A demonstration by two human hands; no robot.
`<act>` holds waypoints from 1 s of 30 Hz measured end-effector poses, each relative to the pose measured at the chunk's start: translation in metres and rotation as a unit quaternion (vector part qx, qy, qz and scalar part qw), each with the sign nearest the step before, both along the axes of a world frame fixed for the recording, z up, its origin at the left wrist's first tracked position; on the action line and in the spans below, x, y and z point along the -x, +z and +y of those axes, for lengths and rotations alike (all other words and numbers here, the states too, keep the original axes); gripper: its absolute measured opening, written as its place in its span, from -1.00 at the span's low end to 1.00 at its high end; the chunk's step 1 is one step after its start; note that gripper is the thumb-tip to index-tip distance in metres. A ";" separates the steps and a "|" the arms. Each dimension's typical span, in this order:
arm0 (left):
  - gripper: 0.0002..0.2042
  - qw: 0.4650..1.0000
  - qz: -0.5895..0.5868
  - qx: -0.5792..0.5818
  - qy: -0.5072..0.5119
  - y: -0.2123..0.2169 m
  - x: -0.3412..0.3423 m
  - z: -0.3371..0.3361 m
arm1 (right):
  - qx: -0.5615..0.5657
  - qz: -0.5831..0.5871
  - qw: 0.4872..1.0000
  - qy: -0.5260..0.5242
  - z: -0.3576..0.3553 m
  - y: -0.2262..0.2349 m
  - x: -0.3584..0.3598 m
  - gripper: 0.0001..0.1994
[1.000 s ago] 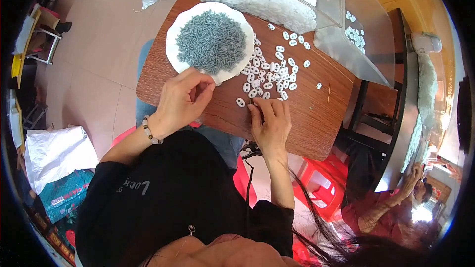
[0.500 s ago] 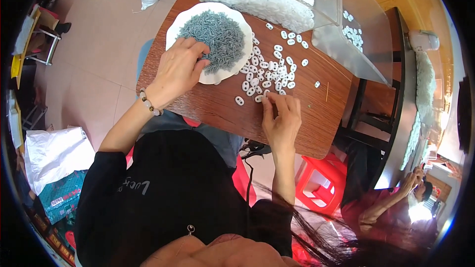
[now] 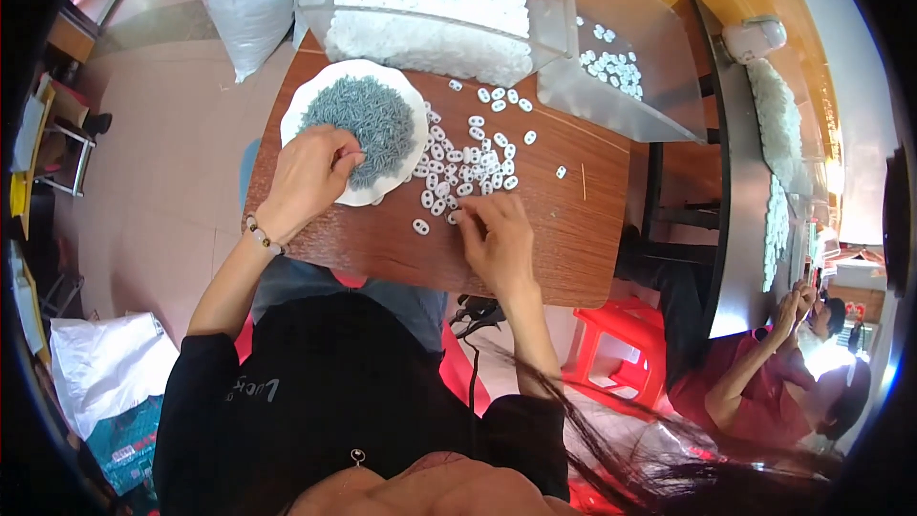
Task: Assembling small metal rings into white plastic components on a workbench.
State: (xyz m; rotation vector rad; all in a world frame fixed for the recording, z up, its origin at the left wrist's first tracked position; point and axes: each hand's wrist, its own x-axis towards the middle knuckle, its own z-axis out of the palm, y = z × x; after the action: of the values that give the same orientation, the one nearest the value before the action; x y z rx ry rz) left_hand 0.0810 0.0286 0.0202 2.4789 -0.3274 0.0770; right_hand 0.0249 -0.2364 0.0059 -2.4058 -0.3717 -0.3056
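Since the earlier frame the whole view has shifted, so the wooden table (image 3: 382,253) sits lower and farther left in it, and the right hand has edged left toward the lone white piece (image 3: 420,226). At the table's far side stands the clear bin (image 3: 552,33), heaped with white pieces; left of centre is the scalloped plate (image 3: 416,124), and the left hand (image 3: 306,172) reaches over its near-left rim. Weight on that rim could tip the plate and spill its load. The left thumb and forefinger lie close to each other, but I cannot tell whether they have met or grip anything. The right hand (image 3: 501,234) is at the near side of the scattered white two-holed pieces (image 3: 468,172), thumb and forefinger at one of them; whether they clamp it is unclear. A careless sweep could push the lone one off the near edge. Smallest are the grey pieces (image 3: 377,124), piled in the plate: being slim and tangled, they could come up several at once or slip from the fingertips.
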 end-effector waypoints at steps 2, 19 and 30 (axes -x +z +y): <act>-0.91 0.999 0.014 0.037 0.024 0.002 0.001 0.001 | -0.001 0.002 1.000 -0.006 0.001 -0.003 0.000 -0.87; -0.87 0.877 0.159 0.445 0.092 -0.017 -0.007 0.007 | 0.143 -0.005 0.989 -0.021 0.018 0.000 -0.018 -0.90; -0.87 0.966 -0.056 0.226 0.113 -0.013 -0.005 0.000 | 0.139 0.006 0.990 -0.010 0.020 0.000 -0.020 -0.91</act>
State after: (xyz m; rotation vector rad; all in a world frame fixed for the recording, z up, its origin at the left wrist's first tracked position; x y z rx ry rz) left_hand 0.0858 0.0284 0.0071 2.0494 -0.0596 0.3494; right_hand 0.0453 -0.2162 0.0058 -2.6833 -0.4083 -0.2632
